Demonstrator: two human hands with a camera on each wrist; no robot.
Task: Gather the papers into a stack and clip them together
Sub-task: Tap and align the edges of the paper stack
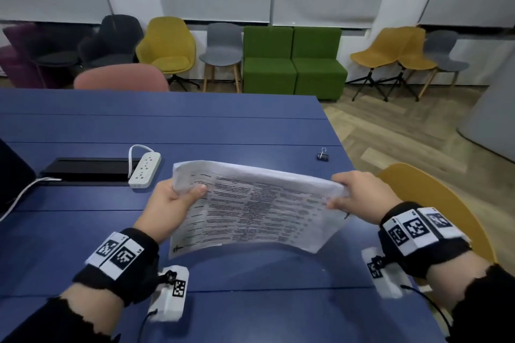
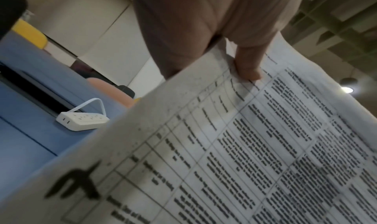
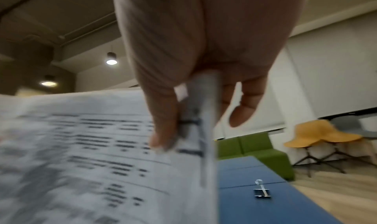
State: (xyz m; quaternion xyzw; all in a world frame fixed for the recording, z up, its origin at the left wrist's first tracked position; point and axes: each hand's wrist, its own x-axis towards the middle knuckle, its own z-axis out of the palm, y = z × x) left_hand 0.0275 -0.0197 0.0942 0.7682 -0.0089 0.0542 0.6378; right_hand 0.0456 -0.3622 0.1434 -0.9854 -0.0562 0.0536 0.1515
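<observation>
Papers [image 1: 250, 203] gripped by both hands, left [image 1: 170, 200], right [image 1: 359, 192], binder clip [image 1: 322, 155] on table [image 1: 195, 125]

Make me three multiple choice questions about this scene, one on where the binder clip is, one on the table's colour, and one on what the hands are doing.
1. Where is the clip?
A. On the table, beyond the right hand
B. Clamped on the papers
C. On the power strip

2. What colour is the table?
A. White
B. Blue
C. Green

3. How are the papers held?
A. Lying flat, untouched
B. By the left hand alone
C. By both hands, one at each side, off the table

Answers:
1. A: the clip sits alone on the table past the right hand, apart from the power strip.
2. B: the tabletop is blue in all views.
3. C: the left hand and the right hand each pinch a side edge, and the sheets bow above the table.
</observation>
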